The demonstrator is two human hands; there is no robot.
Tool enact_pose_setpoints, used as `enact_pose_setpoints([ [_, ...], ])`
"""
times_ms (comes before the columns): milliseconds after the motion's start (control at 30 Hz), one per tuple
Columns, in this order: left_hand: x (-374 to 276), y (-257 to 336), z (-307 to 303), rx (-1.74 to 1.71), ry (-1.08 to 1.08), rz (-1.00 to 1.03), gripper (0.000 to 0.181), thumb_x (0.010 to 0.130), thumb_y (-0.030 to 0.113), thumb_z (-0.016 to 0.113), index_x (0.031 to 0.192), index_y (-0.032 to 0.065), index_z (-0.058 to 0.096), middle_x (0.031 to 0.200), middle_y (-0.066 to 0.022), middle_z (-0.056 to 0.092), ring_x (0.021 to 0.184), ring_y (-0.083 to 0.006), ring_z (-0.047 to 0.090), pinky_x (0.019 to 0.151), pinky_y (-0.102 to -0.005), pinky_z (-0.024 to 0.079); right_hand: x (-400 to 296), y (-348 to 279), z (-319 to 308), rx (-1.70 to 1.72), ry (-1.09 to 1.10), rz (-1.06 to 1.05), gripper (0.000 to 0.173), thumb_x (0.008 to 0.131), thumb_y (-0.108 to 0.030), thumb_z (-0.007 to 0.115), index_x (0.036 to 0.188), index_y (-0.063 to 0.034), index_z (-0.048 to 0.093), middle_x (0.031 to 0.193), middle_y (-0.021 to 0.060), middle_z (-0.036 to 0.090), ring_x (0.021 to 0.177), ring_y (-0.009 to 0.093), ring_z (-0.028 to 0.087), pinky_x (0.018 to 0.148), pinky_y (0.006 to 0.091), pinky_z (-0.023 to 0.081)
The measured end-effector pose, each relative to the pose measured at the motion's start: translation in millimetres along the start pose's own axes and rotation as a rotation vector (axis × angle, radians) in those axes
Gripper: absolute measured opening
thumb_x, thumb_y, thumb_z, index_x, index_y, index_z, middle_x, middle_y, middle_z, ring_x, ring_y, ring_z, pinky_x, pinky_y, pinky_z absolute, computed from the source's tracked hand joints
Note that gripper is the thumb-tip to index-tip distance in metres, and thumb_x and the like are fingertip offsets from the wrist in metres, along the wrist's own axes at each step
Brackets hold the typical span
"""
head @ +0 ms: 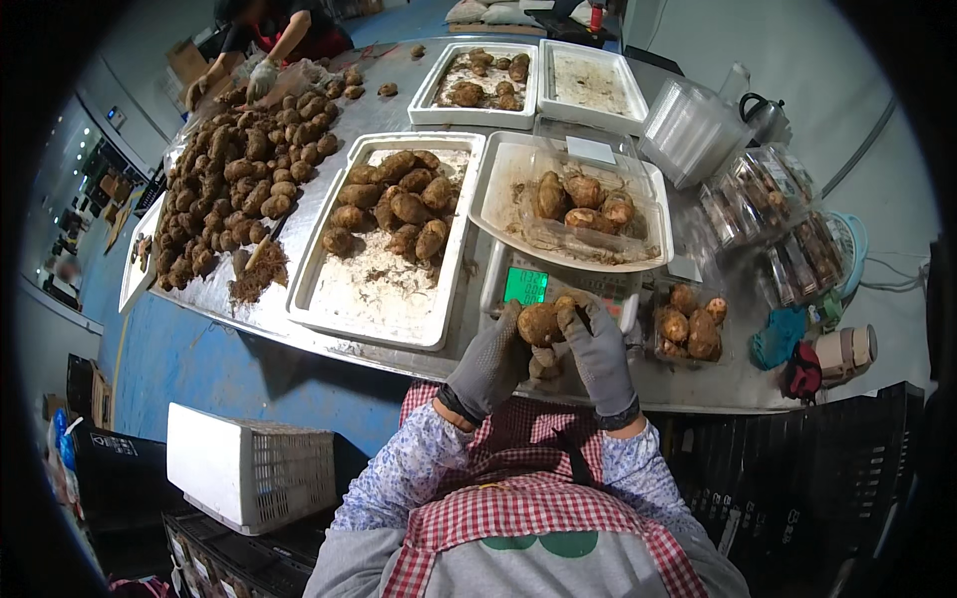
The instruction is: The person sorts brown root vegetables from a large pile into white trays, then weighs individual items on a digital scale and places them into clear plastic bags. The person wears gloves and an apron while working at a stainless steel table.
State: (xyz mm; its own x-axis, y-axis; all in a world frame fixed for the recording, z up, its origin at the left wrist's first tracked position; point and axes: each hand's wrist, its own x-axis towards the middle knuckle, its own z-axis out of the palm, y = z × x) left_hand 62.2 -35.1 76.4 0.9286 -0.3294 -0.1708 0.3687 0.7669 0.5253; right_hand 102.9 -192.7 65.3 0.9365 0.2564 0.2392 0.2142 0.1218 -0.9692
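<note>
Both gloved hands grip a brown taro corm (pixel 540 325) just in front of the weighing scale (pixel 490 288). My left hand (pixel 490 362) has its fingers against the left side of the corm. On the other side, my right hand (pixel 599 355) closes around its right end, hiding part of it. Beneath the hands another corm (pixel 544 366) is partly visible. On the scale stands a white tray (pixel 497 202), and in it a clear plastic clamshell box (pixel 635 179) contains several corms. A filled clear box (pixel 688 325) sits right of my right hand.
A white foam tray (pixel 359 303) of corms lies left of the scale, beside a large corm heap (pixel 239 179). Two more foam trays (pixel 472 118) (pixel 591 78) stand behind. Stacked empty boxes (pixel 691 131), packed boxes (pixel 759 194) and a kettle (pixel 764 119) are rightward. A co-worker (pixel 280 37) handles the heap.
</note>
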Motion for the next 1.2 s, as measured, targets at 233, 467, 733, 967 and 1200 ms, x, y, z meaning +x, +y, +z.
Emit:
enact_pose_setpoints([
  [233,-1.9,2.8,-15.8,0.923,0.016,0.347,0.053,0.101,0.041,0.043,0.135,0.0000,0.041,0.125,-0.0123,0.056,0.113,-0.0224,0.057,0.096,-0.0327,0.047,-0.9,5.3,-10.0,-0.079,0.038,0.095,0.029,0.099,-0.019,0.052,0.116,0.0044,0.056,0.103,0.0063,0.061,0.094,0.015,0.058,0.084,0.0277,0.047],
  [467,-9.0,4.3,0.6,0.624,0.120,0.284,0.053,0.101,0.035,0.048,0.138,-0.0011,0.040,0.128,-0.0110,0.054,0.114,-0.0162,0.055,0.096,-0.0283,0.046,7.1,-33.7,-2.6,-0.096,0.010,0.043,0.021,0.096,-0.016,0.058,0.108,0.0012,0.058,0.099,0.0060,0.062,0.089,0.015,0.058,0.083,0.0272,0.048],
  [733,-14.9,23.8,6.3,0.598,0.232,0.292,0.040,0.103,0.027,0.043,0.129,-0.0026,0.050,0.092,-0.0087,0.065,0.080,-0.0125,0.062,0.073,-0.0253,0.050,98.5,-66.9,-28.6,-0.247,0.470,-0.344,0.018,0.092,-0.015,0.061,0.102,0.0009,0.062,0.095,0.0085,0.065,0.083,0.016,0.059,0.077,0.0269,0.047],
  [967,-25.1,24.0,-14.3,0.569,0.281,0.256,0.033,0.101,0.021,0.048,0.125,-0.0011,0.054,0.092,-0.0047,0.063,0.085,-0.0111,0.062,0.075,-0.0241,0.050,129.1,-45.5,-57.2,-1.300,0.510,-0.615,0.024,0.091,-0.025,0.062,0.095,-0.0022,0.065,0.093,0.0153,0.065,0.086,0.028,0.060,0.079,0.0352,0.048],
  [1200,-33.5,61.3,-40.5,1.089,0.419,0.497,0.032,0.094,0.024,0.056,0.117,0.0031,0.061,0.098,-0.0118,0.066,0.092,-0.0222,0.062,0.085,-0.0328,0.049,68.4,-62.0,-20.8,-0.855,0.475,-0.436,0.023,0.093,-0.007,0.058,0.113,0.0030,0.059,0.111,0.0124,0.063,0.101,0.021,0.059,0.091,0.0345,0.046],
])
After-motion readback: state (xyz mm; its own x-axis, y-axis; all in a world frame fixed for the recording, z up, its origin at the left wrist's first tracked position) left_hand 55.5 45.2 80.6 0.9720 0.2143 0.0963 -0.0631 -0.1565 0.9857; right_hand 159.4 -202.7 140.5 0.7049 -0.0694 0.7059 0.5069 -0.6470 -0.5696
